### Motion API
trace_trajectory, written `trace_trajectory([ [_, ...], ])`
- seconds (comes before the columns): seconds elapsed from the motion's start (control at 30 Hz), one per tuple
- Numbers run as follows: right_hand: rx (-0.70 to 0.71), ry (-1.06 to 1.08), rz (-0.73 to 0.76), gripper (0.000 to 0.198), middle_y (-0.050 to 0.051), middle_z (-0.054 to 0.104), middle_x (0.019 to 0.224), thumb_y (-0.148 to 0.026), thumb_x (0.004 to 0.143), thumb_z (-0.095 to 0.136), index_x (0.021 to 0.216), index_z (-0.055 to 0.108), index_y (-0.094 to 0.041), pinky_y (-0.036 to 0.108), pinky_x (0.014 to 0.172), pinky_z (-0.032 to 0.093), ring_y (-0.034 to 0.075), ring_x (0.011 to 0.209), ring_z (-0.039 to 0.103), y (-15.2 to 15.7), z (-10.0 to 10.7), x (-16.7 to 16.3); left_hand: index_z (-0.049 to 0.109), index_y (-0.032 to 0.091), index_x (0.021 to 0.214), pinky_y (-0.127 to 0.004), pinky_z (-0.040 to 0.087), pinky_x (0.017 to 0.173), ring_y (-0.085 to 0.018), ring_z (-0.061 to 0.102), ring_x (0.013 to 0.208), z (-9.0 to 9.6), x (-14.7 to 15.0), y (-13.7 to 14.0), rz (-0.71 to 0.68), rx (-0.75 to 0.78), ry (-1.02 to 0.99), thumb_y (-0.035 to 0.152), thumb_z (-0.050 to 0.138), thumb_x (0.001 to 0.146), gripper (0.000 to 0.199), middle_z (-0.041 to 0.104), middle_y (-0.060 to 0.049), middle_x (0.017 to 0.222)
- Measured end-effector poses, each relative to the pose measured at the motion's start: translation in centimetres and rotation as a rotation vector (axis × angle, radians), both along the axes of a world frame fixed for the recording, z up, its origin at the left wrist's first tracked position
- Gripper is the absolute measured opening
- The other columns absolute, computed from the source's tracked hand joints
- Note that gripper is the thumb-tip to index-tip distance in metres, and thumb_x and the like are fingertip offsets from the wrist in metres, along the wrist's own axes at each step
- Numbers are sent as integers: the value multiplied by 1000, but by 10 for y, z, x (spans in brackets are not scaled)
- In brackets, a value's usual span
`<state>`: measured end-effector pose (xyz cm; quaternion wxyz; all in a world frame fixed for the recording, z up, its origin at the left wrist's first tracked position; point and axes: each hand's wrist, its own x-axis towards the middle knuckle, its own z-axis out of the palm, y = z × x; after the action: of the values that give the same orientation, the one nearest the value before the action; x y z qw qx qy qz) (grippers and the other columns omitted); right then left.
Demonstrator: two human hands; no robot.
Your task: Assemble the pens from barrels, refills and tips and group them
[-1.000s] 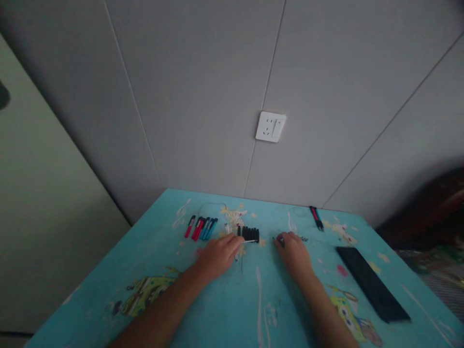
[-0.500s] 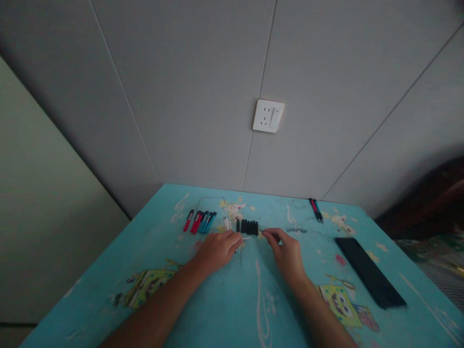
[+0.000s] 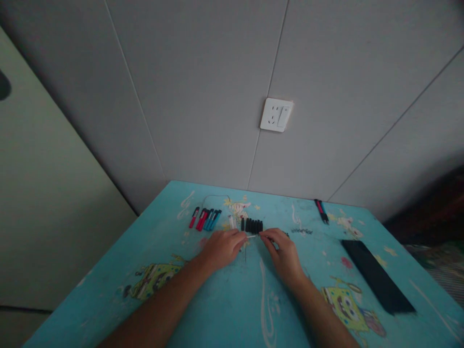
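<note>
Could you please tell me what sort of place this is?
Probably a room at home, though I cannot be sure: a cartoon-patterned table stands against a panelled wall bearing a white socket.

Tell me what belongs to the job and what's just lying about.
Likely job:
- slim white rods, one held
- short black cylinders
- black-topped red tubes
- black-topped blue tubes
- tiny dark pieces
- red and blue pens

Probably lying about:
- flat black slab

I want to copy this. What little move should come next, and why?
Perhaps ease the right hand left, so its pinched fingertips meet the free end of the thin white stick: the left hand holds that stick, pointing it toward those fingertips. Whether they touch or pinch anything is too small to tell.
</note>
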<state>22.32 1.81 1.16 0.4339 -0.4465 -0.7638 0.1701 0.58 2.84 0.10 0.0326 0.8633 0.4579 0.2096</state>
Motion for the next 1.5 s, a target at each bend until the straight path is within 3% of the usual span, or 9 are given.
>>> trace_trajectory([
  [0.2,-36,-20,50,20,8,67,100,-25,94,50,102,68,-23,35,85,51,20,94,63,-2,-1,-2,65,22,99,-27,45,70,-18,65,80,-3,0,3,-67,-13,14,34,42,98,26,68,-4,87],
  [0.37,-76,-38,48,32,5,69,96,-26,90,58,122,58,-25,37,86,50,20,88,63,-5,-9,-6,60,25,114,-27,46,69,-19,67,81,-7,2,3,-100,-31,33,36,44,97,26,69,-3,94],
  [0.5,-84,-43,29,41,3,68,94,-29,89,59,129,52,-25,36,86,49,19,86,63,-4,-9,-5,64,25,105,-27,45,67,-19,66,79,-5,1,2,-111,-29,39,33,45,97,22,69,-2,88],
  [0.67,-6,-166,-142,27,8,67,92,-32,92,53,115,62,-21,36,81,49,21,84,61,6,-9,4,64,24,101,-27,44,67,-18,66,80,-5,-1,3,14,3,-28,31,41,98,24,69,-3,90],
  [0.87,-39,-348,-171,24,6,65,89,-29,90,55,111,65,-22,35,82,46,21,86,60,15,-18,9,63,24,96,-27,43,64,-18,67,76,-3,0,4,84,-6,-61,32,35,99,29,71,-3,85],
  [1.1,-57,-416,-219,20,5,66,92,-24,91,51,102,68,-23,31,80,44,20,87,61,20,-23,11,54,26,123,-29,47,68,-20,69,81,-4,0,4,93,21,-112,33,34,100,32,73,-5,98],
  [1.2,-44,-430,-250,19,5,67,91,-26,91,51,99,68,-23,30,79,44,20,86,62,20,-22,11,56,26,119,-29,48,70,-20,69,86,-5,-1,4,78,25,-116,31,34,99,30,72,-5,101],
  [1.5,-42,-450,-334,19,6,67,87,-35,90,54,91,67,-21,32,79,44,21,83,63,22,-23,10,61,24,101,-26,45,68,-18,66,78,-5,-2,5,43,12,-139,24,39,96,23,70,-3,85],
])
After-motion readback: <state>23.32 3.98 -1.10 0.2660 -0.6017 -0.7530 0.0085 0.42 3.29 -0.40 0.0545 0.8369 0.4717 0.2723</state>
